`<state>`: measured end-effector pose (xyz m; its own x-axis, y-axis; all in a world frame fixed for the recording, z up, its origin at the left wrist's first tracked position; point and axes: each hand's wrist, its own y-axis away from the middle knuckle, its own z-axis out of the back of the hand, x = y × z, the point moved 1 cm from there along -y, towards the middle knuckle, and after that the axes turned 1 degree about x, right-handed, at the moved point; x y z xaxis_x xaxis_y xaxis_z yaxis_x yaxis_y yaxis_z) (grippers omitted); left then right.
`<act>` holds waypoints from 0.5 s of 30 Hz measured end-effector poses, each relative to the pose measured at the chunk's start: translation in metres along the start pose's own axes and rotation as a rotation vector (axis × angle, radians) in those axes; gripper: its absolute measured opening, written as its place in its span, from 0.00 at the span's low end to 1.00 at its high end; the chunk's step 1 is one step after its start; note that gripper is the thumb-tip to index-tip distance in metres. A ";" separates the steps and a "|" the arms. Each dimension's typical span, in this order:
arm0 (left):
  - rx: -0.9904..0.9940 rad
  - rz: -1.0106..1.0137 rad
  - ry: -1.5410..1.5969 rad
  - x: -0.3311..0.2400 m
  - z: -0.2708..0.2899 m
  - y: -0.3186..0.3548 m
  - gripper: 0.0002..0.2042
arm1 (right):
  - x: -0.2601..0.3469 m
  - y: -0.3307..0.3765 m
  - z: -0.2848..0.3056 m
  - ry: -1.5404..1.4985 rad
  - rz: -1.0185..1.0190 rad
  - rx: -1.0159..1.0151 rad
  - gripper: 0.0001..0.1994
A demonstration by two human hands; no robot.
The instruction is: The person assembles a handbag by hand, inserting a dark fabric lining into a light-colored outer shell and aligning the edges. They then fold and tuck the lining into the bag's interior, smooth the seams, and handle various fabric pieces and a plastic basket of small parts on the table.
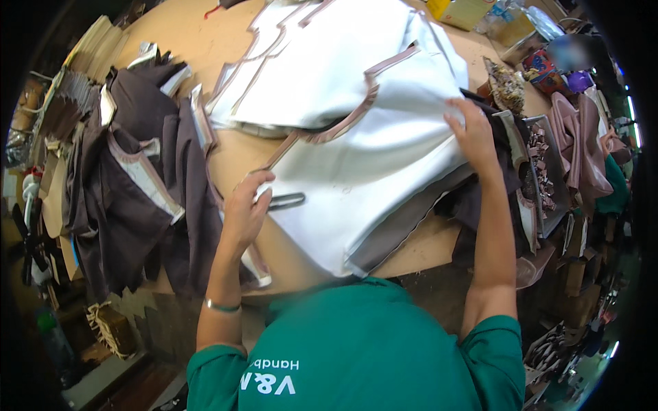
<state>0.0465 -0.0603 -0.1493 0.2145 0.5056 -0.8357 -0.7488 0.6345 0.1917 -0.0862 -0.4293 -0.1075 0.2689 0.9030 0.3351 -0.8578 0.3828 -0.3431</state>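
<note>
A large white-backed leather piece (pixel 356 195) lies across the table in front of me, its dark side showing where the near right edge folds. A brown-bordered curved cutout (pixel 363 109) runs along its far side. My left hand (pixel 248 205) is closed at its left corner, and a dark, narrow looped tool (pixel 288 201), perhaps thread snips, sticks out from the fingers. At the right edge my right hand (pixel 473 133) has its fingers curled over the piece; the thumb is hidden. Further similar white pieces (pixel 295 75) lie stacked behind.
Dark brown pieces (pixel 137 185) with light-edged cutouts drape over the table's left side. On the right stand a grey tray of small scraps (pixel 541 161) and draped pinkish leather (pixel 582 137). A yellow box (pixel 459 10) sits at the back. Bare tabletop (pixel 178 31) shows at the far left.
</note>
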 end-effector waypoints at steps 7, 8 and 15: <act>-0.033 -0.341 -0.491 0.020 -0.043 0.001 0.15 | -0.029 -0.026 -0.049 0.120 -0.279 0.079 0.29; -0.056 -0.322 -0.458 0.026 -0.046 -0.001 0.15 | -0.040 -0.027 -0.051 0.068 -0.286 0.054 0.30; -0.347 -0.324 -0.516 0.047 0.002 -0.006 0.12 | -0.038 -0.023 -0.037 0.115 -0.366 -0.002 0.34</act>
<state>0.0620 -0.0392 -0.1888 0.6665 0.5902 -0.4555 -0.7356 0.6199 -0.2731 -0.0605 -0.4655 -0.1451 0.6046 0.7223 0.3357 -0.6948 0.6844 -0.2211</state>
